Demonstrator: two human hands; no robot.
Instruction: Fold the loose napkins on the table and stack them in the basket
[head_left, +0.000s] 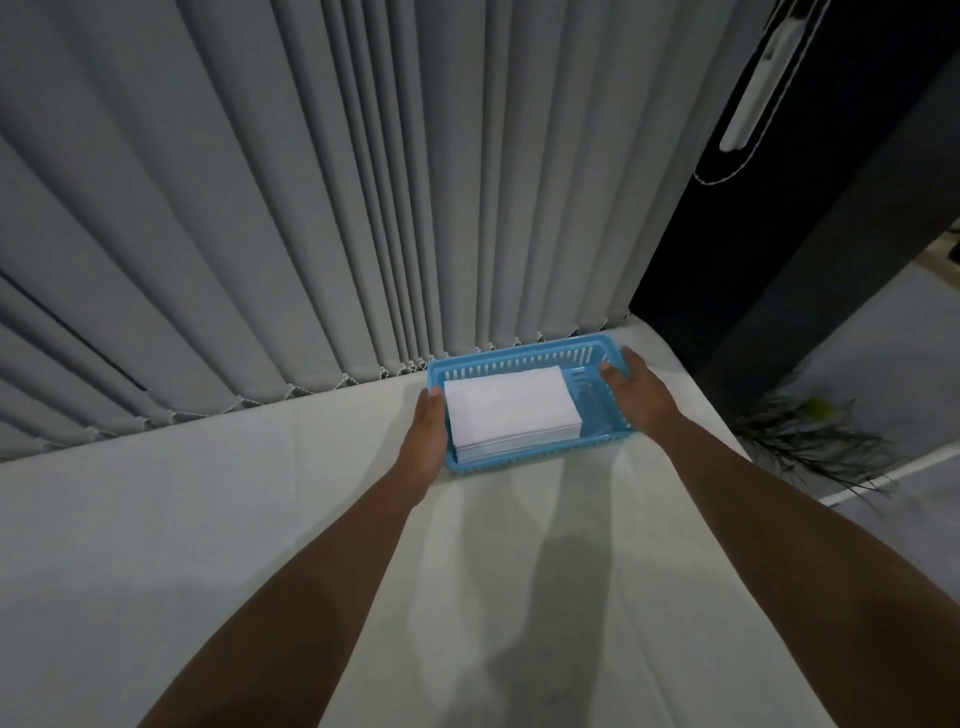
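Head: both hands (427, 434) (638, 396) on basket (519, 354)

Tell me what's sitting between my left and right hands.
In the head view, the blue basket fills that gap, holding a stack of folded white napkins. The left hand is at its left end, the right hand at its right end.

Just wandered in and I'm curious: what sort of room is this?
Probably a dining or function room, though I can't be sure. A table under a white cloth stands before grey vertical blinds, and a blue basket on it holds folded white napkins.
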